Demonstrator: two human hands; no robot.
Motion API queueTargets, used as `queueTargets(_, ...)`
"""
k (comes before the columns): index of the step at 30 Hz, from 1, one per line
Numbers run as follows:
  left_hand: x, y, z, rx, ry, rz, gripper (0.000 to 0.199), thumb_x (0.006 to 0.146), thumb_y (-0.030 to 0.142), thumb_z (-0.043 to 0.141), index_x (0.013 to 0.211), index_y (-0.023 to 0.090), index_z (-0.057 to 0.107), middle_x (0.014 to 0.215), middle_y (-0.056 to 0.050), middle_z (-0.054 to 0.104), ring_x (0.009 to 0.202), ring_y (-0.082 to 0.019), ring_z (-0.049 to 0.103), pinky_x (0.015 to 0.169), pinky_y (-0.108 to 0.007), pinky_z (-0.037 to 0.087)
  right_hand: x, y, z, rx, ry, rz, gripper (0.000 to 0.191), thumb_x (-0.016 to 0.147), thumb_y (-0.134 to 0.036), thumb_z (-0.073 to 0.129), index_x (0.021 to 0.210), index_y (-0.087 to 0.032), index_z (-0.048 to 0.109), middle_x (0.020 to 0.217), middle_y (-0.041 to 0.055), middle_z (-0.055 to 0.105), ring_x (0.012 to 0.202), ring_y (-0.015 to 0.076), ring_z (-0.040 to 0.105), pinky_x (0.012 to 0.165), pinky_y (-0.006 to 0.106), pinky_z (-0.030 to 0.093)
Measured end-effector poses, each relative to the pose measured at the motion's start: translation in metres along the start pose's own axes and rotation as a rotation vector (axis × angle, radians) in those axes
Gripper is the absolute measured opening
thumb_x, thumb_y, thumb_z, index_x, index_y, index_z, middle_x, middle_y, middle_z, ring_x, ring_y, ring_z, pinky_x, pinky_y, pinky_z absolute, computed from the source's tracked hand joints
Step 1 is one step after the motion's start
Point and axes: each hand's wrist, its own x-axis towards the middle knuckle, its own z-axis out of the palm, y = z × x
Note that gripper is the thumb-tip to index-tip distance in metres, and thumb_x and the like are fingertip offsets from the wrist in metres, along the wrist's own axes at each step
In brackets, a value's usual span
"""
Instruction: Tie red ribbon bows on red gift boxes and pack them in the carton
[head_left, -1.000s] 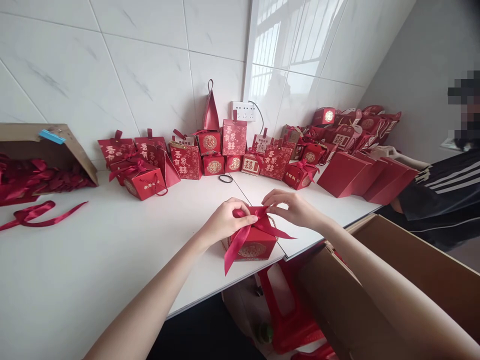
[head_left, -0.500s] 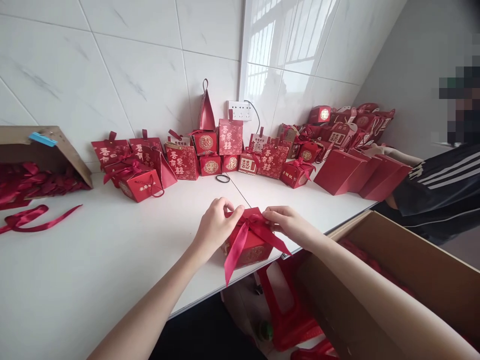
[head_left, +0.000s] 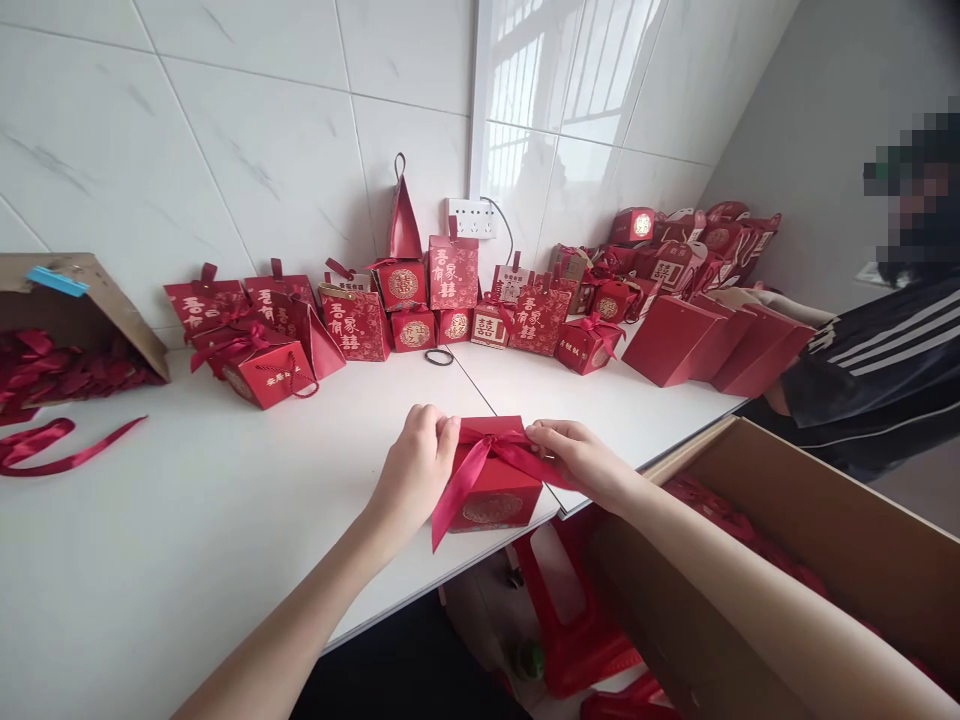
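A small red gift box (head_left: 495, 500) with a gold round emblem stands at the table's front edge, between my hands. A dark pink satin ribbon (head_left: 466, 482) is knotted on its top, one tail hanging down the front and the other slanting to the right. My left hand (head_left: 415, 455) is closed at the left side of the knot, thumb and fingers pinching the ribbon. On the right side, my right hand (head_left: 576, 458) pinches the ribbon between thumb and fingertips. My fingers partly cover the ribbon's loops.
Red gift boxes (head_left: 454, 275) line the white table (head_left: 262, 500) along the wall. At the left lie a loose ribbon (head_left: 75, 445) and an open carton (head_left: 131, 300). A large cardboard box (head_left: 840, 500) and a red stool (head_left: 551, 610) are below right. A person's sleeve (head_left: 885, 340) reaches in.
My hands have moved farther apart, stretching the ribbon sideways across the box top. The box has turned so its emblem side faces me more squarely. The camera view has shifted slightly.
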Motion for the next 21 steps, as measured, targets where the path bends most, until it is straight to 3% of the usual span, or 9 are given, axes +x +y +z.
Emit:
queueTargets(6,-0.003,0.001,0.003,-0.036,-0.069,-0.124,0.026,0.089,0.038,0.032,0.067,0.024,0.030,0.057,0.005,0.040,0.050,-0.013,0.040,0.051,-0.026,0.031,-0.003,0.001,-0.001,0.017,0.006,-0.010,0.038,0.071,-0.050,0.068,0.071,-0.013,0.061,0.066,0.0010,0.060,0.062,0.0118,0.052,0.063,0.027,0.038)
queueTargets(18,-0.008,-0.005,0.012,-0.144,-0.001,-0.079,0.025,0.089,0.036,0.032,0.068,0.023,0.029,0.053,0.007,0.034,0.046,-0.010,0.033,0.045,-0.022,0.027,-0.004,0.009,-0.003,0.076,0.033,-0.039,0.036,0.068,-0.050,0.070,0.066,-0.016,0.059,0.064,0.0006,0.057,0.066,0.0130,0.052,0.069,0.028,0.040)
queueTargets(21,-0.006,-0.008,0.009,-0.188,-0.058,-0.088,0.028,0.088,0.037,0.035,0.065,0.022,0.029,0.052,0.008,0.032,0.045,-0.009,0.031,0.046,-0.022,0.028,-0.002,0.006,-0.009,0.027,0.032,-0.048,0.039,0.066,-0.053,0.070,0.067,-0.016,0.058,0.063,-0.0003,0.055,0.064,0.0125,0.051,0.068,0.028,0.041)
